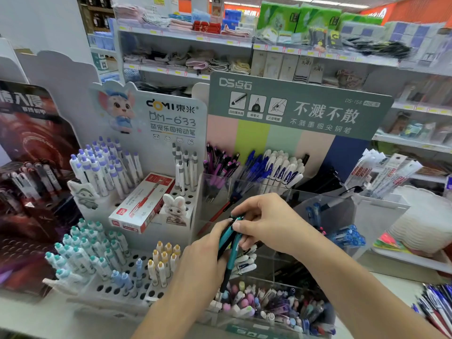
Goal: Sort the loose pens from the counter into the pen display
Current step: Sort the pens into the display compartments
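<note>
Now | left hand (203, 258) and right hand (266, 223) fingers both grasping teal pens (228, 241) | risk: bundle slips into mixed bin (274, 307) at 6 o'clock

Retail shop, stationery section. Branded cardboard pen displays (176, 118) with printed headers stand side by side on the table (36, 314), pens sorted upright by colour in punched holes. Clear acrylic bins (269, 311) hold mixed pens. A green header board (300, 108) carries a model number and feature icons. Behind it, store shelving (186, 36) with yellow price tags (153, 32) on the edges holds folded towels (205, 26), packaged socks (300, 69) and green tissue packs (278, 17). Orange wall signage (376, 13) at top right.
</note>
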